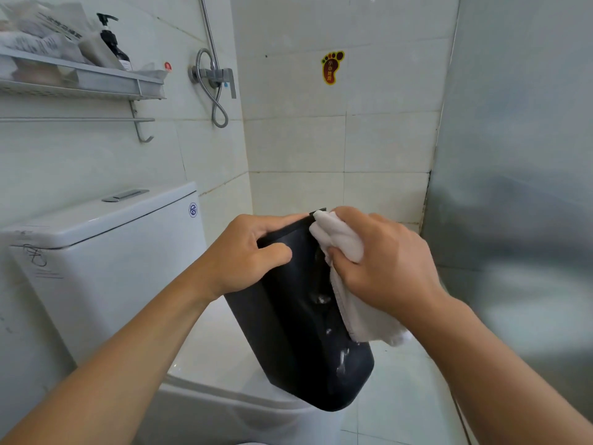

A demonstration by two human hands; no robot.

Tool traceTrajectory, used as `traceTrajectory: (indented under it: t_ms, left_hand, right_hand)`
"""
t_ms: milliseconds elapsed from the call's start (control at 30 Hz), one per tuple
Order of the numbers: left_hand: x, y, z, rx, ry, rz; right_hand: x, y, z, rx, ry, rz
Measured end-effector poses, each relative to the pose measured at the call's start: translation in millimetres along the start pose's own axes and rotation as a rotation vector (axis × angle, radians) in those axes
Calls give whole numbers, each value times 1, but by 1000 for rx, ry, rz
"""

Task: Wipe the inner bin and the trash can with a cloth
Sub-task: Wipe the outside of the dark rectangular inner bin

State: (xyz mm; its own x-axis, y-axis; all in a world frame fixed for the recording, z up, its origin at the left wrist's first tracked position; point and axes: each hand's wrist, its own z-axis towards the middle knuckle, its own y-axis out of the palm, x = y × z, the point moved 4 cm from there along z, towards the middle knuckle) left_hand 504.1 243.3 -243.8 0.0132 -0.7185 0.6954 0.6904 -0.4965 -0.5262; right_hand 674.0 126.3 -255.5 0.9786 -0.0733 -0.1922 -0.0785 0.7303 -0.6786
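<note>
I see the black inner bin (288,332) held up in the air over the closed toilet (224,364), tilted, wet streaks on its side. Left hand (253,252) grips its upper rim, thumb on the side wall. Right hand (385,258) clutches a white cloth (343,242) against the bin's rim and side; cloth tail hangs below. Behind: cistern (106,248), wall shelf (83,78) with pump bottle (112,40), shower mixer (215,75), foot-shaped sticker (332,67).
</note>
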Motion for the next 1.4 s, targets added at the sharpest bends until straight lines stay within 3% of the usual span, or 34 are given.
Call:
traceTrajectory:
  t_ms: [200,467,667,900,1133,1400]
  left_hand:
    - [-6,0,7,40,-36,5]
    - [10,13,4,-68,32,-42]
    - [-6,-3,7,17,-45,-87]
    - [-8,-3,5,-26,-50,-148]
    - [-22,-17,7,45,-93,-184]
    - [-17,-13,6,25,-94,-179]
  right_hand:
    - [-9,-1,-41,-249,-146,22]
    - [-3,-16,-4,21,-1,-6]
    - [-11,-4,-37,-221,-88,6]
    - [-8,-5,7,12,25,-29]
    - [-29,6,-26,-117,-139,-81]
    - [-21,8,-1,77,13,-158]
